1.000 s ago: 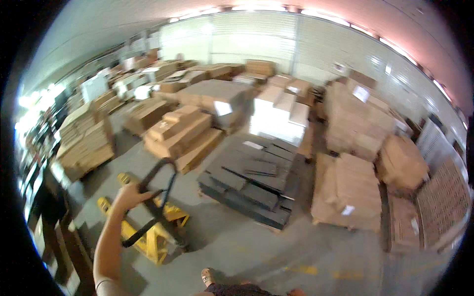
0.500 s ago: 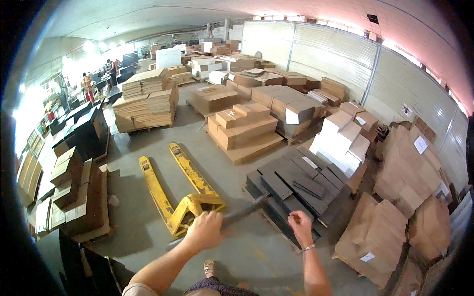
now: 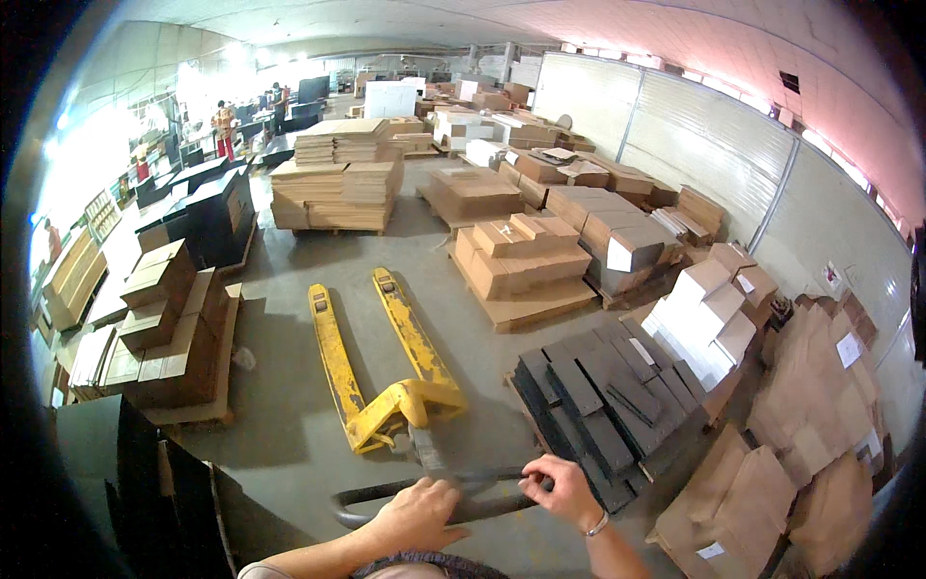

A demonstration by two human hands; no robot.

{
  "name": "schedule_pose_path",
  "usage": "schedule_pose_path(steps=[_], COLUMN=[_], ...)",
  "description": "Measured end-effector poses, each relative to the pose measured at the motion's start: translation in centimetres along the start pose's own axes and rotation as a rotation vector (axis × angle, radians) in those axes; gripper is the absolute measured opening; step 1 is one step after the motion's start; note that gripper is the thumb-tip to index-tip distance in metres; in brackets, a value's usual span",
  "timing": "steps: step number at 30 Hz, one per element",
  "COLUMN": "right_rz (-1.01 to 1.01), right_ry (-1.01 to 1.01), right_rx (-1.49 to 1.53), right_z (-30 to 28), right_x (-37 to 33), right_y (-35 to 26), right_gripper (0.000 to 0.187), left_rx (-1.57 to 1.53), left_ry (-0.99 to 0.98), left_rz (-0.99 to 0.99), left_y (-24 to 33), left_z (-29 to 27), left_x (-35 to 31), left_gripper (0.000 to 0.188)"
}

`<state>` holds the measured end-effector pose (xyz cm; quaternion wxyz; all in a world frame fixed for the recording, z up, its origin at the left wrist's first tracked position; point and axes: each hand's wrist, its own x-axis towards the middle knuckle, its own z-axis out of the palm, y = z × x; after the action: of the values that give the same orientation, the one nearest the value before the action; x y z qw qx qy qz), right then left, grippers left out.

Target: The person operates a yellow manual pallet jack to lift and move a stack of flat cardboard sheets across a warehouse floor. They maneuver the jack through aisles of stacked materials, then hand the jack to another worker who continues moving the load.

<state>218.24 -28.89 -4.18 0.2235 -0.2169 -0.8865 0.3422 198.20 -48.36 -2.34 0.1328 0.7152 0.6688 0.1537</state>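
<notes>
A yellow pallet jack (image 3: 424,396) with worn paint stands on the grey floor, its two forks pointing away from me. Its dark loop handle (image 3: 359,497) is tilted back close to my body. My left hand (image 3: 417,513) is closed over the middle of the handle, palm down, hiding part of it. At the loop's right end, my right hand (image 3: 564,490), with a bracelet at the wrist, has its fingers curled around the bar. Just beyond the right hand lies a pallet load of dark flat panels (image 3: 617,396).
Stacked cartons (image 3: 183,338) stand on a pallet at left, with black panels (image 3: 111,473) nearer me. Ahead are a stack of flat cardboard (image 3: 338,183) and brown boxes (image 3: 526,261). White boxes (image 3: 699,318) and leaning cardboard (image 3: 810,376) line the right. People (image 3: 224,130) stand far left.
The handle has swung round and come nearer my body. My right hand, earlier off the bar, has moved onto its right end. My view has turned left.
</notes>
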Motion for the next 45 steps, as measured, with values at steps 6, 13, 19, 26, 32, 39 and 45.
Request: schedule_pose_path(steps=[6,13,19,26,32,39,45], right_rz=[-0.131,-0.337,-0.335,-0.442,-0.532,-0.718,-0.876], right_ry=[-0.045,-0.060,0.144,0.483,0.512,0.425,0.340], right_rx=[-0.254,-0.318,-0.428,-0.524,-0.554,-0.415,-0.300], right_z=[1.1,0.7,1.4,2.6,2.5,1.0,1.3], right_x=[0.7,6.6,14.1,26.8,36.6,47.0,53.2], right_y=[-1.4,-2.3,-1.0,1.4,5.8,10.6,12.8], right_gripper=[0.029,0.036,0.023,0.035,0.034,0.034,0.023], left_rx=[-0.101,-0.099,0.028,0.090,0.102,0.216,0.240], left_ry=[-0.286,0.076,0.446,0.679,0.790,0.861,0.866], left_rz=[-0.174,-0.225,-0.291,-0.388,-0.544,-0.775,-0.924], left_y=[-2.4,-8.7,-13.6,-21.3,-25.0,-23.6,-22.3], left_z=[-4.9,-5.9,-6.2,-11.1,-13.8,-13.0,-12.8], left_x=[-3.5,-6.1,-1.7,7.1,13.7,19.3,22.7], left_gripper=[0.055,0.027,0.025,0.021,0.020,0.022,0.021])
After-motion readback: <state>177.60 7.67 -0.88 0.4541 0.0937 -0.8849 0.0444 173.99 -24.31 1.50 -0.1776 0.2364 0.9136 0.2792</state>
